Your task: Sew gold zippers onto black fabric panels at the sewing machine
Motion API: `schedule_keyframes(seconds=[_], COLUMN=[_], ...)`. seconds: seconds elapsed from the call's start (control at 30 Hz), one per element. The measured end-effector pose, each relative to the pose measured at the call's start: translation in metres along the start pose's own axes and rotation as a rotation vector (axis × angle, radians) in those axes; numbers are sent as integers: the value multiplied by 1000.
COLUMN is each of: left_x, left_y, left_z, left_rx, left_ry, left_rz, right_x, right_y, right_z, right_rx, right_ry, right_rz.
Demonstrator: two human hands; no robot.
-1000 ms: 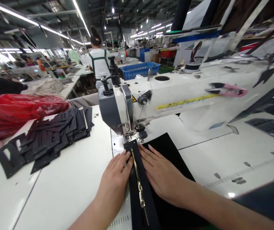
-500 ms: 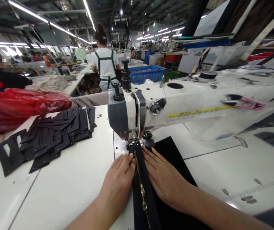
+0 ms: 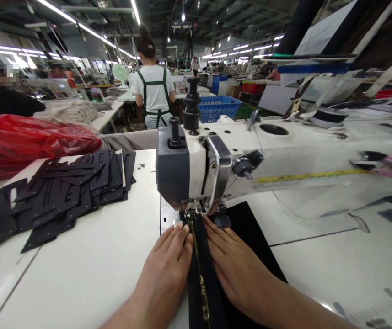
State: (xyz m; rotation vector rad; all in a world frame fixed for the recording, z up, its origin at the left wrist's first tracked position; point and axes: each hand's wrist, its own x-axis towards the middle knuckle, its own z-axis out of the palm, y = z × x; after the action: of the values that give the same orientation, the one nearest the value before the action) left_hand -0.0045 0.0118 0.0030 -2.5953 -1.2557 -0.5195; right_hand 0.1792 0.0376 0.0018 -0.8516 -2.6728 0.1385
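A black strip (image 3: 212,292) with a gold zipper (image 3: 198,265) runs lengthwise under the head of a white and grey sewing machine (image 3: 173,169). My left hand (image 3: 168,265) lies flat along the strip's left edge, fingertips close to the presser foot. On the right side, my right hand (image 3: 237,265) rests with outstretched fingers on the strip and on a larger black piece (image 3: 254,228) beneath it. The zipper's gold pull lies toward the bottom of the view. Neither hand is wrapped round anything.
Dark cut pieces with small holes (image 3: 61,187) are piled on the white table (image 3: 89,265) at left, beside a red plastic bag (image 3: 38,137). Pink-handled snips (image 3: 388,165) lie on the machine arm. A person in a green apron (image 3: 154,91) stands ahead, near a blue basket (image 3: 219,107).
The camera view has shifted, so the machine looks larger and its arm sits farther right. Both hands remain flat beside the zipper, and the zipper pull appears slightly lower.
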Motion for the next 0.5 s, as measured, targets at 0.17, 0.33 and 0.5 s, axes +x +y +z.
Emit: schedule_keyframes(seconds=[0.17, 0.33, 0.5], left_x=[2, 4, 4], left_y=[-2, -5, -6], left_z=[0, 0, 1], left_rx=[-39, -63, -68], left_ry=[-16, -11, -33], left_rz=[-29, -31, -23], right_x=[3, 5, 3], right_y=[1, 2, 3], right_z=[1, 2, 3], right_rx=[-19, -19, -12], right_ry=[27, 47, 39], right_rz=[6, 20, 2])
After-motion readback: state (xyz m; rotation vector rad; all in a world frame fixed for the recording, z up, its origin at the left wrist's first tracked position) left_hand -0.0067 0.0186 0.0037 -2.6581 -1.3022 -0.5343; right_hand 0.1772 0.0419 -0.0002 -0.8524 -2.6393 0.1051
